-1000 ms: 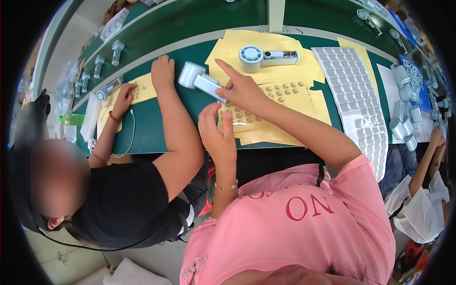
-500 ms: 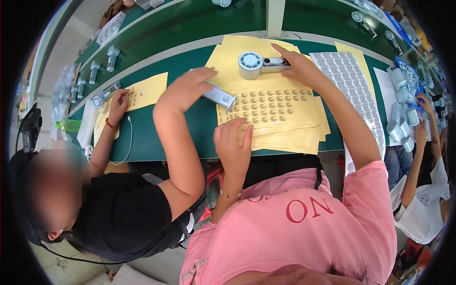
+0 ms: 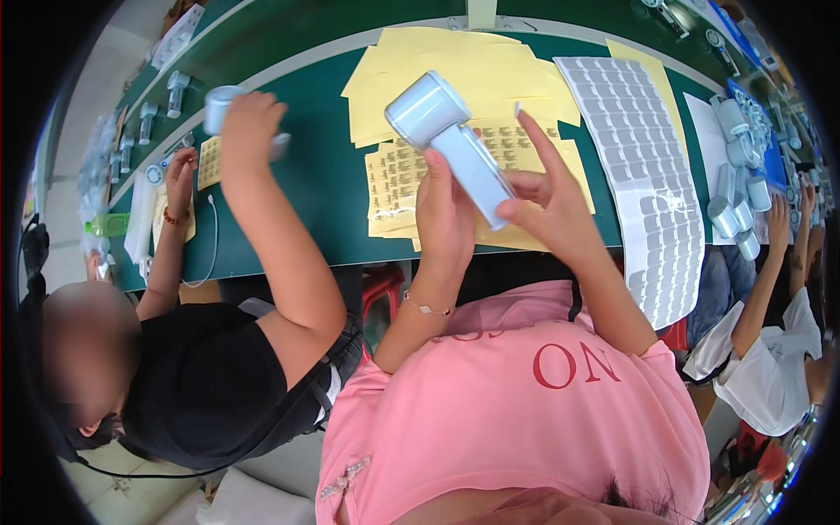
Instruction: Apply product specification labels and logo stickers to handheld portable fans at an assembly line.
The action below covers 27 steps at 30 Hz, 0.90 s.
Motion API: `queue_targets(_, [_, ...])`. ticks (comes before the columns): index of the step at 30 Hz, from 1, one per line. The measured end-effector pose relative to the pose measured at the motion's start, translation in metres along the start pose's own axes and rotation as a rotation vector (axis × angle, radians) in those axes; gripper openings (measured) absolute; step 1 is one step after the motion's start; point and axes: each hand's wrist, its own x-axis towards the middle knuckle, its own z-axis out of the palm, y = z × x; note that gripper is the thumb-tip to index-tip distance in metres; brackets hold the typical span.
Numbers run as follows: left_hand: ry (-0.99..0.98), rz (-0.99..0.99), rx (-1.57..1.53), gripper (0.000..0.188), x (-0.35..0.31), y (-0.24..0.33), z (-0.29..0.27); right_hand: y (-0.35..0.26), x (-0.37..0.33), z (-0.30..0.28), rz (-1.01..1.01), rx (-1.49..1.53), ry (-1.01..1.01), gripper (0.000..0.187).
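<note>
A pale blue handheld fan (image 3: 427, 109) is held up over the table, its round head at upper left and its handle slanting down to the right. My left hand (image 3: 446, 214) is closed round the left side of the handle. My right hand (image 3: 553, 206) grips the handle's lower end between thumb and bent fingers, its index finger stretched upward. A small pale piece, too small to name, shows at that fingertip. Beneath both hands lie yellow sheets (image 3: 394, 188) with rows of small dark-printed labels, partly hidden by the fan and fingers.
More yellow sheets (image 3: 437, 54) lie behind. A long sheet of grey stickers (image 3: 612, 114) hangs over the table's front edge at right. On the left a co-worker's hand (image 3: 249, 122) moves a blurred fan. Several fans (image 3: 735, 206) lie at far right near another person's hands.
The fan has come off the sheets toward me and is now held by both hands. The co-worker's hand has moved left with the other fan, away from my sheets.
</note>
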Motion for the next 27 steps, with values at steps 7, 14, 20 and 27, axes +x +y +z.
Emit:
queue_targets(7, [0.039, -0.061, -0.066, 0.041, 0.014, 0.011, -0.013, 0.009, 0.019, -0.079, 0.056, -0.473, 0.443, 0.014])
queue_targets(14, [-0.009, -0.215, 0.404, 0.036, 0.036, 0.011, 0.012, 0.019, 0.026, -0.064, 0.051, -0.559, 0.354, 0.010])
queue_targets(20, [0.111, 0.015, 0.384, 0.029, 0.026, 0.010, 0.007, 0.034, -0.002, -0.025, -0.375, -0.903, 0.105, 0.018])
queue_targets(27, [0.150, -0.007, 0.362, 0.030, 0.021, 0.013, 0.013, 0.024, -0.019, -0.019, -0.350, -0.744, 0.073, 0.016])
